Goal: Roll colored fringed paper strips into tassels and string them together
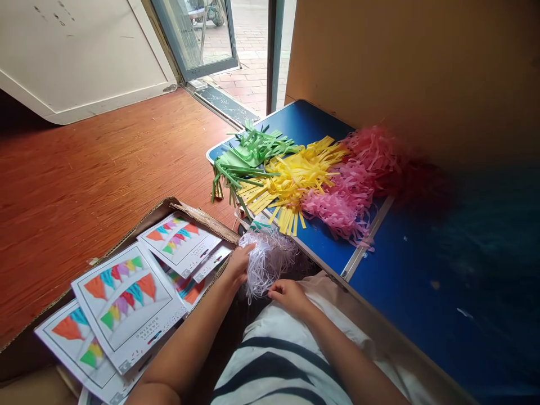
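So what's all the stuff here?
Table: one, blue, right
Tassel heaps: several, green, yellow, pink, red, on table
Box: one, brown, lower left
Bunting packs: several, white with coloured pictures, in box
String bundle: one, white, between box and table
Floor: one, reddish-brown, left
Panel: one, white, top left
Wall: one, brown, top right
Door: one, grey, top
Vehicle: one, colour unclear, outside
Striped top: one, white and dark, bottom
Left hand: one, bare, holding string
Right hand: one, bare, at string's edge

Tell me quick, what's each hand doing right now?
Left hand: closed, holding the white strings.
Right hand: closed in a pinch beside the strings; can't tell if it grips any.
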A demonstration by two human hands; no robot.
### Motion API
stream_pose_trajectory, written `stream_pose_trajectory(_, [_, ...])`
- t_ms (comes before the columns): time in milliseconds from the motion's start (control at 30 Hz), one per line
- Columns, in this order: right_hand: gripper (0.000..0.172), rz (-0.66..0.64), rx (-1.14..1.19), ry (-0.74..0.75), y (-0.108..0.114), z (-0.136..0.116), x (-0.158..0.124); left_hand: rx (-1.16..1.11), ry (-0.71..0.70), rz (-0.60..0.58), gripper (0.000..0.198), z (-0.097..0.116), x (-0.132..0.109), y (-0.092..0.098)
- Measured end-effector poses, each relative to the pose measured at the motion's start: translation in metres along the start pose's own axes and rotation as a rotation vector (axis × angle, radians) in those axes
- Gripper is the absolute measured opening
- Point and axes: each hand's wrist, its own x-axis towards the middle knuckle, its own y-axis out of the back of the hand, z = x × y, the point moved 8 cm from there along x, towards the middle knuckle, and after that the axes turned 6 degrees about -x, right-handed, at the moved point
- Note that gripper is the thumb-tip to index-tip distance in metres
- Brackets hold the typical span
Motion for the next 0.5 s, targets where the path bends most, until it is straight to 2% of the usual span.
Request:
stream_pose_trajectory(100, [0.017,0.014,0.010,0.006,0.014,-0.012,-0.012,0.092,-0.030,0.010,0.031,0.006,-0.001,0.001])
stream_pose_trajectory(200, [0.021,0.054,0.017,0.068,0.047,-0.031,-0.052,0.232,-0.059,-0.003,0.039,0.017,-0.014,0.006])
stream_pose_trajectory(300, [0.031,0.130,0.010,0.161,0.082,-0.050,-0.107,0.410,-0.153,0.014,0.042,0.032,-0.045,0.008])
stream_pose_trajectory(333, [0.033,0.165,-0.040,0.172,0.090,-0.055,-0.123,0.498,-0.234,0.031,0.046,0.041,-0.060,0.004])
stream_pose_trajectory(367, [0.033,0.208,-0.113,0.186,0.096,-0.062,-0.136,0.661,-0.361,0.015,0.049,0.050,-0.076,-0.008])
stream_pose_trajectory(400, [0.031,0.253,-0.205,0.211,0.101,-0.070,-0.147,0.801,-0.475,-0.077,0.049,0.054,-0.093,-0.028])
stream_pose_trajectory(433, [0.028,0.297,-0.295,0.247,0.104,-0.079,-0.156,0.883,-0.562,-0.253,0.047,0.052,-0.110,-0.054])
stream_pose_trajectory(467, [0.025,0.345,-0.370,0.285,0.107,-0.089,-0.163,0.912,-0.611,-0.478,0.044,0.045,-0.129,-0.081])
stream_pose_trajectory(500, [0.022,0.400,-0.424,0.321,0.111,-0.098,-0.170,0.890,-0.614,-0.680,0.039,0.037,-0.145,-0.104])
